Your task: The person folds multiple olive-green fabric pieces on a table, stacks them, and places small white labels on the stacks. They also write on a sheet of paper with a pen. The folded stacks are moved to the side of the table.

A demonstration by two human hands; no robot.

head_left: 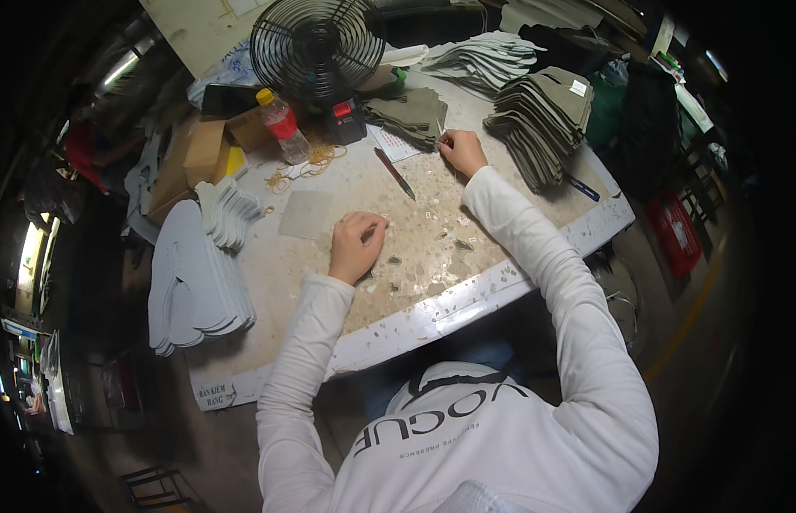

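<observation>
My left hand point(357, 246) rests over the middle of the table point(432, 321), fingers curled with the fingertips together; whatever may be in them is too small to make out. Further off, my right hand point(463, 152) is closed in a pinch beside a small pile of olive-green fabric pieces point(408, 117). A thin pale strip or tool shows by its fingertips, too small to name. Between the two hands lies a dark red pen-like tool point(394, 173). Under the olive pile's near edge is a paper slip point(393, 144) with writing.
A black fan point(316, 38) stands at the back, next to a yellow-capped bottle point(283, 128) and cardboard boxes point(203, 154). Grey cut pieces point(197, 282) stack at left. Olive stacks point(541, 111) and a blue-handled cutter point(582, 188) lie at right. Scraps litter the tabletop.
</observation>
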